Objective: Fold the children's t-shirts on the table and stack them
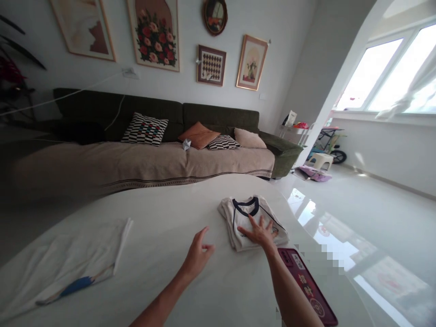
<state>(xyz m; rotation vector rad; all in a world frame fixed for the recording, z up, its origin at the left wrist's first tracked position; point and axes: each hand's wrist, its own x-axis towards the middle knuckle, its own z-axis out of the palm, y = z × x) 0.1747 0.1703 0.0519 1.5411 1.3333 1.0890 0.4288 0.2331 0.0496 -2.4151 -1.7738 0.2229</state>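
Note:
On the right side of the white table (163, 218) lies a neatly folded white T-shirt (250, 222) with a dark navy collar and piping; more folded layers show beneath it. My right hand (261, 232) rests flat on its front with the fingers spread. To the left of the T-shirt, my left hand (199, 252) hovers over the tabletop, thumb and forefinger apart, holding nothing. Its other fingers are partly hidden. Far left, another white garment (85, 250) is spread out, with a blue figure printed on it, slightly blurred.
A dark red tray-like item (308, 286) with gold lettering lies by the table's right edge, partly behind my right forearm. Beyond the table stands a dark green sofa (218, 113) with a beige cover and several cushions. Glossy floor (374, 218) extends to the right.

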